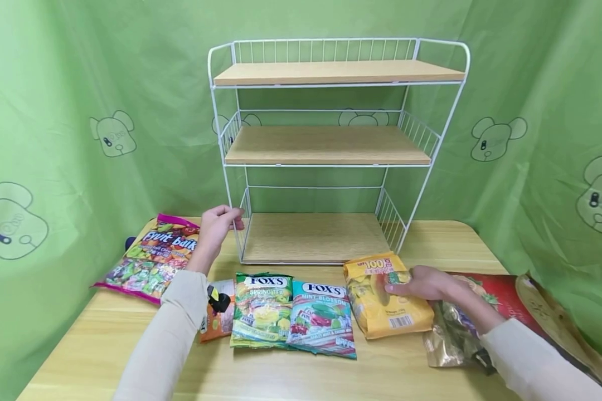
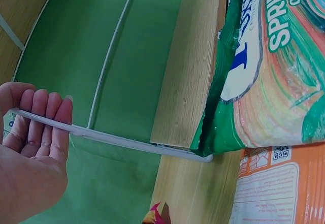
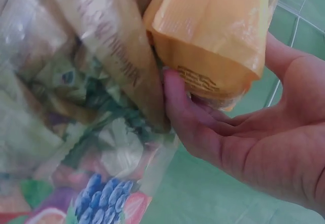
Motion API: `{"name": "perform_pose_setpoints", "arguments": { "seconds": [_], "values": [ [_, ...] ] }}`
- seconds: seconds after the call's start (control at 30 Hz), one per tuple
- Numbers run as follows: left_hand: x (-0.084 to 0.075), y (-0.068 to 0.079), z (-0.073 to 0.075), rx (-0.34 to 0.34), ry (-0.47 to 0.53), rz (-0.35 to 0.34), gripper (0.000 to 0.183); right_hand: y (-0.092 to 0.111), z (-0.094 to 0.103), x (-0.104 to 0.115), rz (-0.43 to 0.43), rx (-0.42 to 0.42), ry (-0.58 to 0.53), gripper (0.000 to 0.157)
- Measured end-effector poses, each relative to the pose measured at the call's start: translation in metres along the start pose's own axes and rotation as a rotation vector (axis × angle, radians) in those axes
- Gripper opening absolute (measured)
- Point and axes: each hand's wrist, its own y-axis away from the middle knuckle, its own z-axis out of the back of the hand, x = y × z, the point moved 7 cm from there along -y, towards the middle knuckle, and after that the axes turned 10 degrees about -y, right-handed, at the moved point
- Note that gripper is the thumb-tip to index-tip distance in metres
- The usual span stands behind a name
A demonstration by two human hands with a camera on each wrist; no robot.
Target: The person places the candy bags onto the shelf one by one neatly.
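My left hand (image 1: 217, 227) curls its fingers round the left front post of a white wire rack (image 1: 315, 263) with three wooden shelves. The left wrist view shows the fingers wrapped over the white bar (image 2: 117, 140). On the right, my right hand (image 1: 426, 283) holds a yellow candy bag (image 1: 388, 314) marked "LOT 100" by its right side, thumb across its front. The right wrist view has the fingers under the edge of the yellow bag (image 3: 208, 36). Left of it lie a blue-and-red Fox's bag (image 1: 322, 320) and a green Fox's bag (image 1: 261, 312).
An orange bag (image 1: 222, 312) sits beside the left forearm, partly covered by it. A "Fruit baik" candy bag (image 1: 155, 259) lies at the table's left. Under the right forearm are a clear-and-gold bag (image 1: 448, 334) and a red-and-brown bag (image 1: 542, 317). Green curtains (image 1: 547, 67) surround the table.
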Motion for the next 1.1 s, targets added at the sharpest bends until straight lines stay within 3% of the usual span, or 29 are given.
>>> {"name": "perform_pose_setpoints", "arguments": {
  "seconds": [0.2, 0.53, 0.63, 0.77, 0.87, 1.1],
  "values": [
    [0.0008, 0.0003, -0.0014, -0.003, 0.009, 0.0, 0.015, 0.0061, -0.0022, 0.0034, 0.01, -0.026, -0.052, 0.1],
    [0.0017, -0.0003, 0.0007, -0.014, -0.014, 0.005, 0.016, 0.0107, -0.0041, 0.0021, 0.033, 0.019, -0.185, 0.098],
    [0.0006, -0.0005, 0.001, -0.008, -0.021, 0.0, 0.016, 0.0106, -0.0025, 0.0031, 0.053, 0.008, -0.223, 0.087],
    [0.0005, -0.0014, 0.0009, -0.006, -0.019, 0.001, 0.016, 0.0066, -0.0009, 0.0042, 0.088, -0.002, -0.306, 0.056],
    [0.0016, -0.0012, 0.0006, -0.008, -0.02, 0.011, 0.015, 0.0031, -0.0016, 0.0031, 0.084, 0.022, -0.378, 0.046],
    [0.0023, -0.0012, 0.0008, 0.01, -0.026, 0.047, 0.013, 0.0022, -0.0034, 0.0044, 0.043, 0.063, -0.505, 0.058]
  ]
}}
